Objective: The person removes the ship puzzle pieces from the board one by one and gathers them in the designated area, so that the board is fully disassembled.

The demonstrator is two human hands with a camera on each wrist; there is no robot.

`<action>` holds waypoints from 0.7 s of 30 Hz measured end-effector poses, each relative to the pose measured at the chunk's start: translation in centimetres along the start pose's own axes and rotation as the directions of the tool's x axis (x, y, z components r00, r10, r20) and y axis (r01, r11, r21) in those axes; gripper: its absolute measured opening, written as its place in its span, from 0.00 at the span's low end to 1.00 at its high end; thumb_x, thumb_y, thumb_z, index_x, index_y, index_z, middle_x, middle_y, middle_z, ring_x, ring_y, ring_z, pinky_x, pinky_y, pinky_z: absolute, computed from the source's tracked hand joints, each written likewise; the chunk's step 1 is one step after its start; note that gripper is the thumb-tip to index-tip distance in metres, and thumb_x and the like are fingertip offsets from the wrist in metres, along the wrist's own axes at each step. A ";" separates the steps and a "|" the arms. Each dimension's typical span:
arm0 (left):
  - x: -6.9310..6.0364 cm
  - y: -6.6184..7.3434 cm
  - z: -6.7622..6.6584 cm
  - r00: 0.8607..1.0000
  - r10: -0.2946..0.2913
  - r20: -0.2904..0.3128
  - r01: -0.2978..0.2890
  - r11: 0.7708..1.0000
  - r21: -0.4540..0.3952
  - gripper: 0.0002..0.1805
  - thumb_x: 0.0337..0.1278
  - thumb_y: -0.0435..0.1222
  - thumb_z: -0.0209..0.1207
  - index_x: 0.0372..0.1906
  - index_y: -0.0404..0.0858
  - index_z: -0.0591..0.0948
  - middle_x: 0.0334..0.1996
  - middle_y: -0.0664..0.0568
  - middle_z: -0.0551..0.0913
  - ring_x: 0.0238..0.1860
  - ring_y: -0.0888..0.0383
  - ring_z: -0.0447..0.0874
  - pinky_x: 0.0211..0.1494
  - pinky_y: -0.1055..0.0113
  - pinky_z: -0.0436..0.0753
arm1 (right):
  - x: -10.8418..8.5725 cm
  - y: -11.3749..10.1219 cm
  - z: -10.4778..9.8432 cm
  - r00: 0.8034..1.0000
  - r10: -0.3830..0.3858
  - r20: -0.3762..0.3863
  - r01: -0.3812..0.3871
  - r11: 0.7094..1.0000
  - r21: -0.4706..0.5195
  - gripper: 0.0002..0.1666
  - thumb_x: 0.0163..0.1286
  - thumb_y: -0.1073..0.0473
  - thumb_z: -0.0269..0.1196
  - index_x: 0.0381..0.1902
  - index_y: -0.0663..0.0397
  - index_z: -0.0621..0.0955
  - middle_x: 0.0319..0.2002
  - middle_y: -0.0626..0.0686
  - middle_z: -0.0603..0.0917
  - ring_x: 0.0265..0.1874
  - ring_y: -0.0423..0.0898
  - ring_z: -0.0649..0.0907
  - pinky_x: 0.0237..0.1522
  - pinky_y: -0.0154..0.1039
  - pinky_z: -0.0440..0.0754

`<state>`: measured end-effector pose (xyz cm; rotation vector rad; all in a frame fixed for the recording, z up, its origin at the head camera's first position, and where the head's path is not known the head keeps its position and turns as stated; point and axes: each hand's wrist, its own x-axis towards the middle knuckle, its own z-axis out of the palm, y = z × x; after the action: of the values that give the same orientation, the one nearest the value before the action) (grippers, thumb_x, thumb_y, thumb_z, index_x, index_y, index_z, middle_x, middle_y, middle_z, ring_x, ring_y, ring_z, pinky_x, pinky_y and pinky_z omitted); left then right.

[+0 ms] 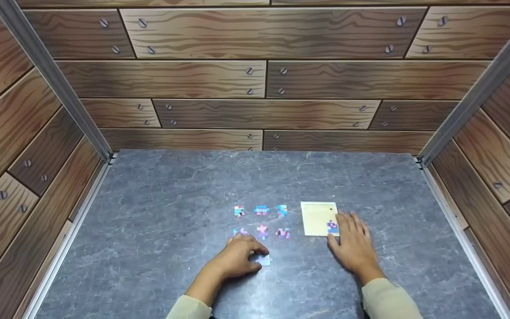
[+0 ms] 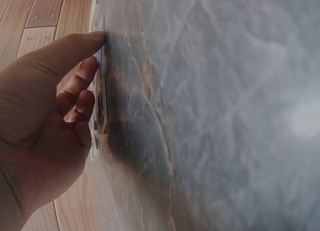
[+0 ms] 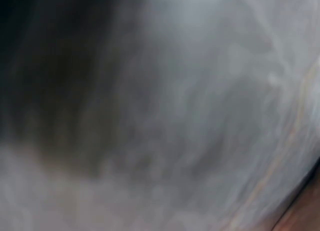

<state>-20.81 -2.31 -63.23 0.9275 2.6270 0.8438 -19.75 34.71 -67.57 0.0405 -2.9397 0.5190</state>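
Observation:
In the head view my left hand (image 1: 237,257) pinches a pale blue jigsaw puzzle piece (image 1: 264,261) between thumb and index finger, low at the tabletop. The left wrist view shows the thumb (image 2: 75,48) on that piece's edge, with the other fingers curled beyond it. My right hand (image 1: 353,243) lies with fingers extended along the right edge of a pale yellow puzzle tray (image 1: 313,219); its thumb is by the lower edge. One purple and blue piece (image 1: 332,227) sits in the tray's lower right corner. Only a blurred surface and a sliver of skin show in the right wrist view.
Several loose puzzle pieces lie in two rows left of the tray, among them a blue and pink one (image 1: 261,210) and a pink one (image 1: 262,230). My left hand partly covers another piece (image 1: 240,231). Wood-patterned walls enclose the grey marbled tabletop (image 1: 157,199).

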 end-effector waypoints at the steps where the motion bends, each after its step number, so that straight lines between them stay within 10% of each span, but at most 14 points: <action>1: 0.0 0.0 0.0 1.000 0.000 -0.002 0.000 1.000 -0.008 0.20 0.55 0.38 0.77 0.55 0.51 0.91 0.49 0.61 0.90 0.58 0.60 0.83 0.83 0.37 0.64 | 0.0 0.0 0.0 1.000 0.000 0.000 0.000 1.000 0.001 0.40 0.80 0.45 0.59 0.80 0.60 0.67 0.80 0.65 0.70 0.84 0.69 0.61 0.84 0.69 0.52; 11: 1.4 0.2 -1.4 0.999 -0.014 -0.047 0.006 0.987 -0.159 0.23 0.60 0.38 0.76 0.59 0.44 0.84 0.53 0.54 0.87 0.56 0.54 0.83 0.68 0.57 0.81 | 0.1 0.0 0.1 1.000 0.002 -0.008 -0.002 1.000 0.000 0.39 0.79 0.46 0.60 0.80 0.61 0.68 0.79 0.66 0.70 0.84 0.69 0.62 0.84 0.70 0.53; 21: 6.0 3.6 -1.8 0.993 -0.006 -0.119 -0.014 0.986 -0.166 0.24 0.65 0.37 0.73 0.63 0.42 0.81 0.56 0.51 0.85 0.57 0.51 0.85 0.64 0.60 0.85 | 0.0 0.0 0.0 1.000 0.008 0.004 -0.008 1.000 -0.002 0.40 0.80 0.46 0.60 0.80 0.61 0.67 0.80 0.66 0.70 0.84 0.69 0.61 0.84 0.70 0.52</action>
<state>-24.32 2.96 -59.81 0.8629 2.6037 1.1336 -19.73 34.72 -67.60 0.0297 -2.9452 0.5176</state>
